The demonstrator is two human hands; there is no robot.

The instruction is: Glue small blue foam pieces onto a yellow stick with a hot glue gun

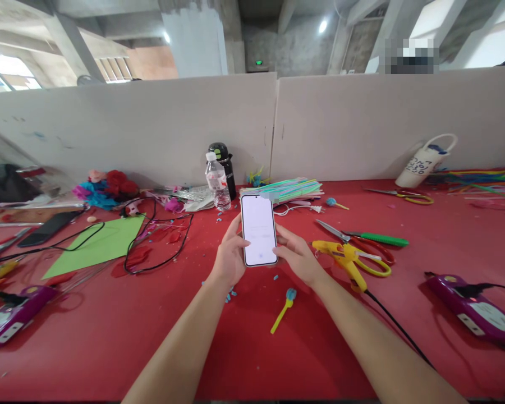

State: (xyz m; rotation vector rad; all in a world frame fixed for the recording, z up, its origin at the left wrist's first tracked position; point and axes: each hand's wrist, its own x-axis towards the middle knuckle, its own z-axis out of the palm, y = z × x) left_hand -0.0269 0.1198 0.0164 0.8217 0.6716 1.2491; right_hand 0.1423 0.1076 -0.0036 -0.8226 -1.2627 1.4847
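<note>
Both my hands hold a smartphone (259, 230) upright above the red table, its screen lit nearly white. My left hand (230, 255) grips its left edge, the thumb lying over the lower screen. On the opposite edge is my right hand (297, 255), its thumb at the lower right corner. The fingers behind the phone are hidden. Below the phone lies a small flower (289, 297) with a blue head and a yellow stem. Small blue scraps (230, 294) are scattered by my left wrist. A yellow glue gun (343, 258) rests right of my right hand.
Scissors (372, 253) and a green-handled tool (382, 239) lie beside the glue gun. Behind the phone are a water bottle (217, 182), a black flask (227, 168) and pipe cleaners (294, 189). Purple power strips (473, 308) flank both sides. Green paper (96, 244) and cables lie left.
</note>
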